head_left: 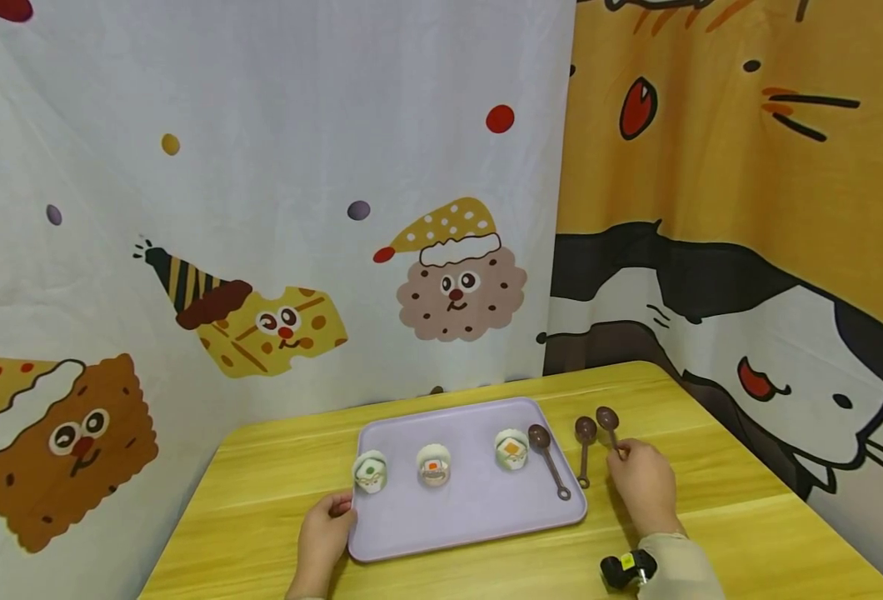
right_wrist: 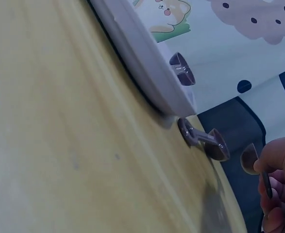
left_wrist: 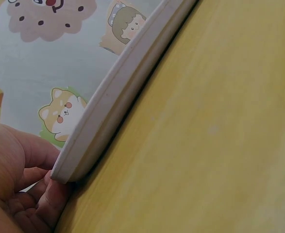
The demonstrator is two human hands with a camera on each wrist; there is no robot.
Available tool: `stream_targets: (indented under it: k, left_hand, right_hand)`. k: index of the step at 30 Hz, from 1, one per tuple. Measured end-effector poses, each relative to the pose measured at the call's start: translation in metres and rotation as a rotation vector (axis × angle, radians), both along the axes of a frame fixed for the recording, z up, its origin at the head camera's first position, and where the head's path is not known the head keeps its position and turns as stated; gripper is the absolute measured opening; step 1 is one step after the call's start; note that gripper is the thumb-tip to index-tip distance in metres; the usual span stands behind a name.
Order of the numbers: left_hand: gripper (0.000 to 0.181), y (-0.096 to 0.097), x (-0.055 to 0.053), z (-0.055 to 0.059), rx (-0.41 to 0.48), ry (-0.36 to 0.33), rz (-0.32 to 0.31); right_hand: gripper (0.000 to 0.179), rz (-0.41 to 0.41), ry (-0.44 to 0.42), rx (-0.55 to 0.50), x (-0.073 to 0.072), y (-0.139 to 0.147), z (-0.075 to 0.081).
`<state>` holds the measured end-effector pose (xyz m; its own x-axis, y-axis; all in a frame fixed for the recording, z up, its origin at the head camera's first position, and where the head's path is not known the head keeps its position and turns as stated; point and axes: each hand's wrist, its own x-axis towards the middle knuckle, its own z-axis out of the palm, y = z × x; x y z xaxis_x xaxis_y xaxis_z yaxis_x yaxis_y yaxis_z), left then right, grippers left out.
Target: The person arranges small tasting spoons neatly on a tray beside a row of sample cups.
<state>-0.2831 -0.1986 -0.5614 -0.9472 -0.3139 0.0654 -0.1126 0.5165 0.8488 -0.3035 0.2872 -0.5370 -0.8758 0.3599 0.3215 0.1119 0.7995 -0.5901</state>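
My left hand (head_left: 326, 533) grips the left front edge of a pale lilac tray (head_left: 471, 508); in the left wrist view the thumb (left_wrist: 38, 151) lies over the rim and curled fingers are below it. Three small pale cups (head_left: 511, 450) with coloured patches inside stand on the tray, the leftmost near that hand. My right hand (head_left: 644, 483) pinches the handle of a brown spoon (head_left: 607, 417), raised off the table in the right wrist view. A second brown spoon (head_left: 585, 429) lies on the table beside the tray. Another brown spoon (head_left: 549, 460) lies along the tray's right side.
A yellow wood-grain table (head_left: 276, 467) carries everything. Behind it hangs a white curtain (head_left: 299, 125) with cartoon prints, and an orange one (head_left: 711, 167) with cat prints on the right. A black wrist device (head_left: 627, 570) sits at the right sleeve (head_left: 674, 567).
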Motion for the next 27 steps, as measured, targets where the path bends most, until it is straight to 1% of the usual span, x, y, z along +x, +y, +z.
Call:
stream_targets:
  k: [5, 13, 20, 27]
  left_hand:
    - [0.029, 0.000, 0.000, 0.002, 0.004, -0.002, 0.000]
    - [0.029, 0.001, -0.001, 0.003, 0.012, -0.013, 0.008]
    - [0.029, 0.000, -0.001, 0.003, 0.010, -0.016, 0.008]
    - [0.029, 0.000, 0.000, 0.001, 0.023, -0.011, 0.003]
  right_hand:
    - [0.026, 0.030, 0.017, 0.006, 0.000, -0.003, 0.005]
    - [0.021, 0.058, 0.049, 0.031, -0.005, -0.008, 0.003]
    - [0.021, 0.099, 0.021, 0.041, -0.004, -0.018, 0.013]
    - [0.022, 0.129, 0.051, 0.052, -0.004, -0.030, 0.017]
